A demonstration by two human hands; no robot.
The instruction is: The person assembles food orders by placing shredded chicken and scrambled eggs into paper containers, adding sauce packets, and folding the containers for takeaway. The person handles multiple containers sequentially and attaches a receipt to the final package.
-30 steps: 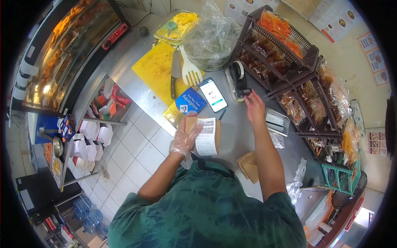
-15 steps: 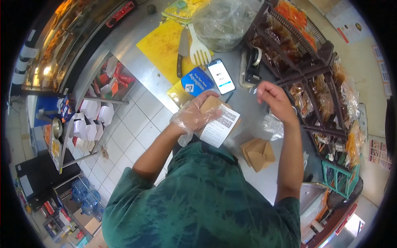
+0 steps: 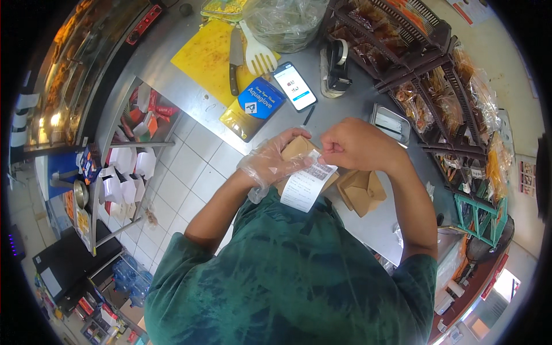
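My left hand (image 3: pixel 275 161), in a clear plastic glove, grips a brown cardboard food box (image 3: pixel 297 147) close to my body. A printed white receipt (image 3: pixel 306 187) lies against the box, its lower end hanging over the near side, with my left fingers at its upper left. My right hand (image 3: pixel 351 144) is bare and closed, its fingertips at the receipt's top right corner. What those fingers pinch, if anything, is hidden. Just right of the held box, a second brown cardboard box (image 3: pixel 362 192) stands on the steel counter.
A black tape dispenser (image 3: pixel 335 72), phone (image 3: pixel 295 86) and blue-yellow glove pack (image 3: pixel 253 107) lie beyond my hands. Farther left are a knife (image 3: pixel 234 63) and white slotted spatula (image 3: pixel 259 50) on a yellow board (image 3: pixel 198 57). Dark racks (image 3: pixel 397 75) of packets flank the right; a metal tray (image 3: pixel 391 123) sits before them.
My right hand has moved left and down from beside the tape dispenser to the receipt's top corner. A small whitish strip showed at its fingertips before. My left hand keeps its hold.
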